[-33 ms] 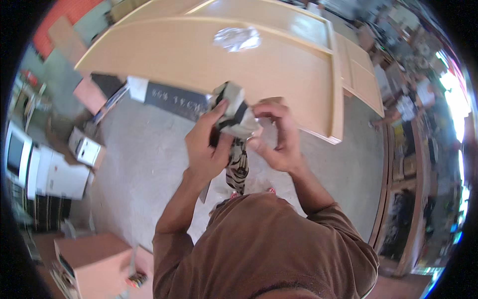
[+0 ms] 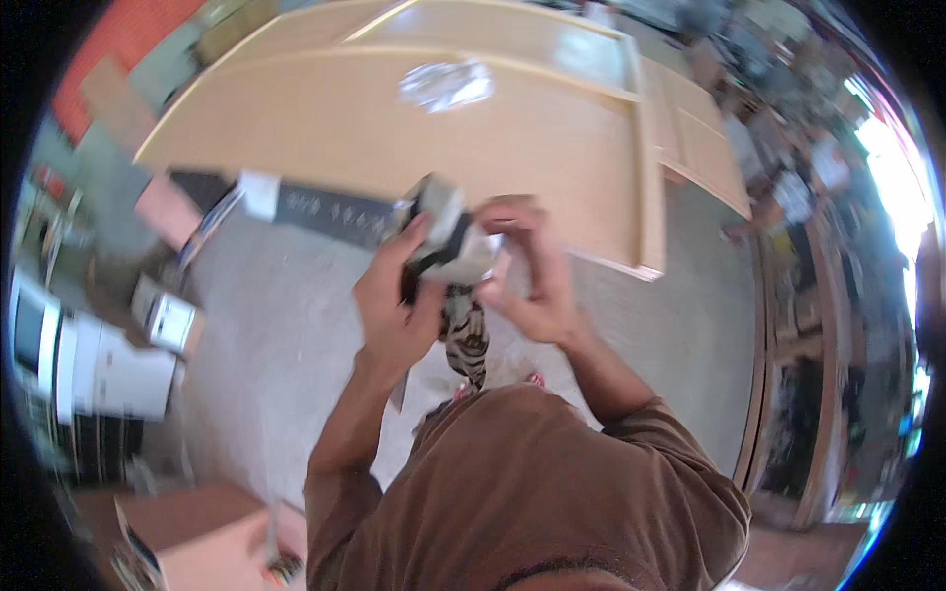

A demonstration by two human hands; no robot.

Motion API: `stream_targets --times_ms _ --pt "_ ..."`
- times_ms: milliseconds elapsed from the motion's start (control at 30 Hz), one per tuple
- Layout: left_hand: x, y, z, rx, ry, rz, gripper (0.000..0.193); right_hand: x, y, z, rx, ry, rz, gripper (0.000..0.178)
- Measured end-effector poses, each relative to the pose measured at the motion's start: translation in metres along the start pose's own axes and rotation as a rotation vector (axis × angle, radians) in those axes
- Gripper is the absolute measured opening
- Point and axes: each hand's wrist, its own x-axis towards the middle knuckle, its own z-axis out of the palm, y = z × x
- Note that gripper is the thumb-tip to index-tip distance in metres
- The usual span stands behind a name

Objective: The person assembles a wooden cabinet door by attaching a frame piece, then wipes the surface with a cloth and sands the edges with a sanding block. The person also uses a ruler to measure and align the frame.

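A boxy pale-grey object with black bands (image 2: 455, 236) is held up in front of my chest; motion blur hides its exact kind. My left hand (image 2: 394, 300) is wrapped round its left side, thumb and fingers closed on it. At its right edge, the curled fingers and thumb of my right hand (image 2: 540, 281) close on the corner, where a small whitish patch shows. Beyond the hands lies a large light-wood panel (image 2: 325, 118) with raised edge strips. A crumpled, shiny clear plastic piece (image 2: 446, 85) rests on it.
Under the panel's near edge is a dark board with pale lettering (image 2: 320, 210). White appliance-like boxes (image 2: 123, 345) stand at left, a pinkish box (image 2: 202, 532) at lower left. Loaded shelving (image 2: 798, 364) runs along the right, where another person (image 2: 793, 197) is partly visible.
The panel and surroundings have shifted slightly left in view. Both hands and the boxy object sit a little further left and lower, with the same hold.
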Motion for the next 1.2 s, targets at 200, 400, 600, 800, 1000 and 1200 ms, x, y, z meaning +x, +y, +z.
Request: stream_targets --times_ms 200,400,600,800,1000,1200 --pt "-0.009 -0.006 0.032 -0.256 0.009 -0.153 0.048 0.005 0.006 0.015 0.051 0.047 0.13 0.057" --pt "-0.004 -0.01 0.037 -0.263 -0.058 -0.163 0.049 -0.011 0.0 -0.02 -0.218 0.149 0.023 0.044" --pt "0.007 0.001 0.033 -0.036 -0.249 -0.138 0.054 -0.027 0.023 -0.032 -0.382 0.213 -0.011 0.035" --pt "-0.008 0.01 0.017 0.107 -0.527 -0.308 0.075 -0.008 0.006 -0.046 -0.452 0.215 0.033 0.024" --pt "-0.012 0.016 0.022 0.022 -0.471 -0.314 0.074 -0.013 0.008 -0.043 -0.395 -0.032 0.063 0.025" --pt "-0.019 0.005 0.022 0.017 -0.441 -0.229 0.073 -0.018 0.0 -0.047 -0.438 0.025 0.049 0.022"
